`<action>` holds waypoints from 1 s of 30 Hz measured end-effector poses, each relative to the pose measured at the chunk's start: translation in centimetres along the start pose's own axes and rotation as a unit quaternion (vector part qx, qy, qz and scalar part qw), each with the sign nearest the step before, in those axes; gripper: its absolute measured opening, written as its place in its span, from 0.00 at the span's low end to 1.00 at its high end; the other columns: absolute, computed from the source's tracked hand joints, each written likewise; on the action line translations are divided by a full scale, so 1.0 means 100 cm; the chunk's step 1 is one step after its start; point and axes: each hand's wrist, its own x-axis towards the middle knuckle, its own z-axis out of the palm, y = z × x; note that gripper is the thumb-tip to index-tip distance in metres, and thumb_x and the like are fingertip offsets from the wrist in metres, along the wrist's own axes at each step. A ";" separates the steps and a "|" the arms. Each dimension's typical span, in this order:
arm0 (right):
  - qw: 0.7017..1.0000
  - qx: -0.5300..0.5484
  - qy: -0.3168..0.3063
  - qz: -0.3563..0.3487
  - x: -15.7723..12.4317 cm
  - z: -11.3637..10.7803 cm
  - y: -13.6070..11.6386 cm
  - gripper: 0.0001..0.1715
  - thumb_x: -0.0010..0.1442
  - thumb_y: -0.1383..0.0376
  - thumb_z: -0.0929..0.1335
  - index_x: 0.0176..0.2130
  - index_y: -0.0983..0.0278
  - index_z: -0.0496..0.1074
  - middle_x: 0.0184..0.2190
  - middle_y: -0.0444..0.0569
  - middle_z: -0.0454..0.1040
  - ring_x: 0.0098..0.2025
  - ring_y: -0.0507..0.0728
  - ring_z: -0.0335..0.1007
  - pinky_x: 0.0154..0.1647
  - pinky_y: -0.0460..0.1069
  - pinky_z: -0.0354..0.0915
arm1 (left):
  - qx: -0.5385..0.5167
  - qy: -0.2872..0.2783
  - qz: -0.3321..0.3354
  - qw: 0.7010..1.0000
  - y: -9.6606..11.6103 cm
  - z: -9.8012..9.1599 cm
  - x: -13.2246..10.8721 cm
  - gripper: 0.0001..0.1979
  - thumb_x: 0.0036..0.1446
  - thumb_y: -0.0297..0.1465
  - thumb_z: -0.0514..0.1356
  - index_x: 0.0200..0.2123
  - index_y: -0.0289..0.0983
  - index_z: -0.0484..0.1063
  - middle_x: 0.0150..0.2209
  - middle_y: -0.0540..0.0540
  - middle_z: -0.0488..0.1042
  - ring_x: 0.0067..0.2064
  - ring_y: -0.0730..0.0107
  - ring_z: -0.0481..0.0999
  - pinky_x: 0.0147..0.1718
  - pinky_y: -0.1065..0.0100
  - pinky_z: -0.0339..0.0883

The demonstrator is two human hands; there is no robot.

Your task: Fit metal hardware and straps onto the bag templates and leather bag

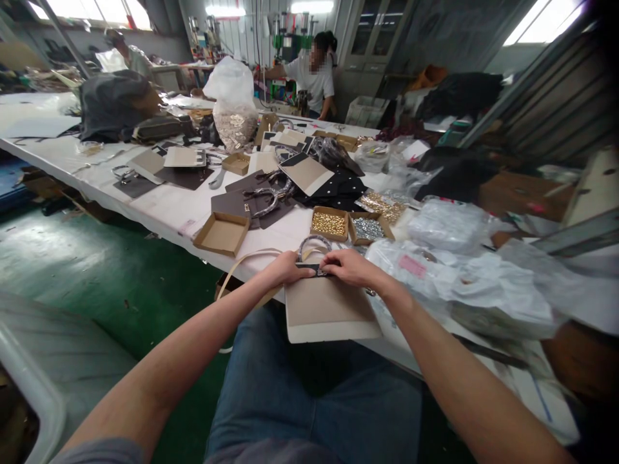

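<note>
A flat beige bag panel (331,303) with a dark strip along its upper edge rests at the table's front edge, over my lap. My left hand (291,267) grips its upper left edge, thumb lying on top. At the dark strip my right hand (345,266) has its fingers pinched together; whatever small piece they hold is too small to make out. A plastic-wrapped loop handle (314,241) stands up just behind the panel, and a cream strap (242,259) curves out to its left.
Cardboard boxes of gold fasteners (329,223) and silver fasteners (370,228) stand behind my hands. A shallow cardboard box (221,234) sits to the left, plastic-wrapped bundles (449,225) to the right. Dark panels (232,205) lie farther back. A co-worker (312,77) is across the table.
</note>
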 end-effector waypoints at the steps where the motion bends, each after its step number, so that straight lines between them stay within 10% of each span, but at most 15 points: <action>1: 1.000 0.003 -0.002 0.005 0.000 0.000 0.000 0.10 0.70 0.58 0.73 0.41 0.58 0.87 0.39 0.47 0.88 0.41 0.60 0.80 0.44 0.53 0.67 | 0.001 -0.002 -0.002 1.000 0.000 0.000 0.000 0.32 0.62 0.56 0.72 0.56 0.36 0.84 0.52 0.35 0.89 0.51 0.45 0.88 0.42 0.63 0.74; 30: 0.987 -0.103 0.117 -0.036 -0.012 0.026 -0.004 0.08 0.69 0.66 0.74 0.43 0.56 0.87 0.45 0.49 0.84 0.45 0.59 0.78 0.48 0.52 0.67 | -0.017 0.002 0.000 1.000 -0.007 0.006 0.007 0.35 0.58 0.58 0.74 0.54 0.35 0.86 0.50 0.36 0.89 0.49 0.47 0.88 0.40 0.63 0.73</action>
